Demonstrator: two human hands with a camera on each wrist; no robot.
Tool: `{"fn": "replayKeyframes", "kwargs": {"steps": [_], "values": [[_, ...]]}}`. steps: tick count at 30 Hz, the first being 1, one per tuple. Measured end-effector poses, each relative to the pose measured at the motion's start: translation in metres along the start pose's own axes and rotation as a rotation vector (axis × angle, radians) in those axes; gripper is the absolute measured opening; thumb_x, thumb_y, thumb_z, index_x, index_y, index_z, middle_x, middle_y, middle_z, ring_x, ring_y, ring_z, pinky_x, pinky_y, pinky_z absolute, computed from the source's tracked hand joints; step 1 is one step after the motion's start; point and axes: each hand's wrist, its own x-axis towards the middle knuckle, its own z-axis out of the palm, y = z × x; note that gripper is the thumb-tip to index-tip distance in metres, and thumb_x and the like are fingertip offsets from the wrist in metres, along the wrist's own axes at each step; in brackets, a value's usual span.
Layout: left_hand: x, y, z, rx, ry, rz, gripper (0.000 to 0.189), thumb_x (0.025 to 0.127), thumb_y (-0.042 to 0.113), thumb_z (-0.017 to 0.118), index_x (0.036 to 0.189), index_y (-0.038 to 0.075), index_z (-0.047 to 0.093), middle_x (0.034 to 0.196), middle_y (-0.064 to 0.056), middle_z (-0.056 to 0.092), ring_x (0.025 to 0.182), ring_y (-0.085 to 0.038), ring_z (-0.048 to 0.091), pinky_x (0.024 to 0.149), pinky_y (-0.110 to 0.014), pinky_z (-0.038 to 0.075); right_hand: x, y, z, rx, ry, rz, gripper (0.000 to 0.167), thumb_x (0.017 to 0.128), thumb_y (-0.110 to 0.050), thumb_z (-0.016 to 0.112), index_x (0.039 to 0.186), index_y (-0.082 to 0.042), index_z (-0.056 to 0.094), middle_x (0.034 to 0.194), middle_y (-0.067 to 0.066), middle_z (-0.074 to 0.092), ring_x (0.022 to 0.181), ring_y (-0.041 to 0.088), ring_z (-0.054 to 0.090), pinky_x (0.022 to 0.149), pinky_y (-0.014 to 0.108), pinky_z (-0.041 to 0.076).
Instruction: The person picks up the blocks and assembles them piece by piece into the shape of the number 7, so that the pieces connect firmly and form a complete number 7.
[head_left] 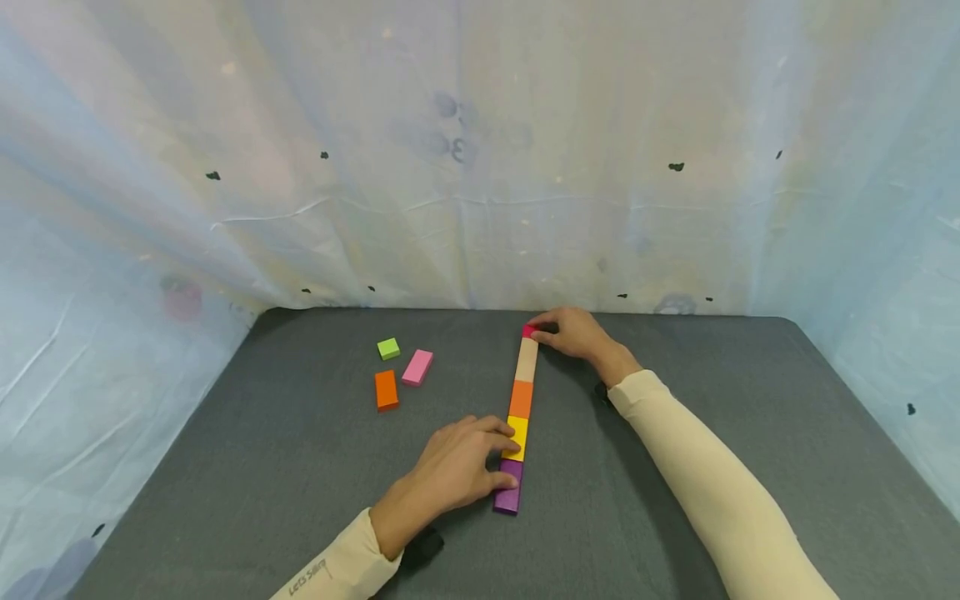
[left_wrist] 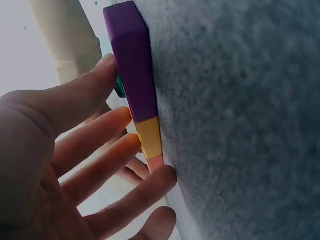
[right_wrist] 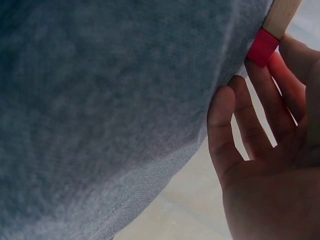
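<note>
A straight row of blocks runs away from me: purple [head_left: 507,500], yellow [head_left: 520,433], orange [head_left: 521,399], plain wood [head_left: 527,360] and a short red block [head_left: 528,331] at the far end. My left hand [head_left: 457,462] lies along the row's left side, fingers spread. Its thumb touches the purple block [left_wrist: 132,70], and its fingertips reach the yellow block [left_wrist: 149,137]. At the far end, my right hand [head_left: 573,332] pinches the red block [right_wrist: 263,47] between thumb and fingers, beside the wood block [right_wrist: 281,17]. The other fingers fan out near the table edge.
Left of the row lie three loose blocks: a small green one [head_left: 388,348], a pink one [head_left: 417,367] and an orange one [head_left: 386,391]. The dark grey table [head_left: 300,467] ends at a pale hanging sheet [head_left: 480,250] at the back and sides.
</note>
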Motion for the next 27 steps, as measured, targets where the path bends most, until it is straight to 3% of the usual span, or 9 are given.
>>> {"fn": "replayKeyframes", "kwargs": {"steps": [7, 11, 20, 27], "values": [[0.002, -0.005, -0.004, 0.037, -0.016, 0.028, 0.042, 0.083, 0.044, 0.079, 0.120, 0.026, 0.073, 0.129, 0.008, 0.065, 0.111, -0.015, 0.060, 0.092, -0.039, 0.053, 0.000, 0.000, 0.002, 0.013, 0.000, -0.016, 0.037, 0.098, -0.034, 0.062, 0.130, -0.016, 0.068, 0.130, 0.011, 0.068, 0.113, 0.031, 0.065, 0.098, 0.050, 0.050], [0.004, -0.016, -0.009, 0.069, 0.029, 0.006, 0.041, 0.084, 0.041, 0.078, 0.121, 0.024, 0.072, 0.126, 0.006, 0.067, 0.112, -0.018, 0.063, 0.093, -0.042, 0.054, 0.000, 0.001, 0.002, 0.023, 0.008, -0.010, 0.036, 0.098, -0.033, 0.063, 0.130, -0.016, 0.068, 0.129, 0.011, 0.068, 0.113, 0.030, 0.065, 0.099, 0.050, 0.050], [0.005, -0.076, -0.034, 0.148, 0.163, -0.135, 0.036, 0.085, 0.032, 0.080, 0.118, 0.019, 0.073, 0.123, -0.001, 0.069, 0.115, -0.025, 0.063, 0.094, -0.047, 0.053, 0.003, 0.001, 0.005, 0.030, -0.014, 0.006, 0.037, 0.099, -0.034, 0.062, 0.132, -0.017, 0.066, 0.133, 0.011, 0.066, 0.118, 0.030, 0.062, 0.103, 0.050, 0.048], [0.014, -0.124, -0.051, 0.225, 0.224, -0.117, 0.033, 0.086, 0.027, 0.078, 0.116, 0.013, 0.073, 0.119, -0.007, 0.069, 0.105, -0.029, 0.061, 0.085, -0.049, 0.051, 0.004, 0.000, 0.006, 0.033, -0.006, 0.011, 0.037, 0.098, -0.033, 0.062, 0.132, -0.017, 0.066, 0.133, 0.011, 0.066, 0.119, 0.031, 0.062, 0.103, 0.050, 0.047]]}}
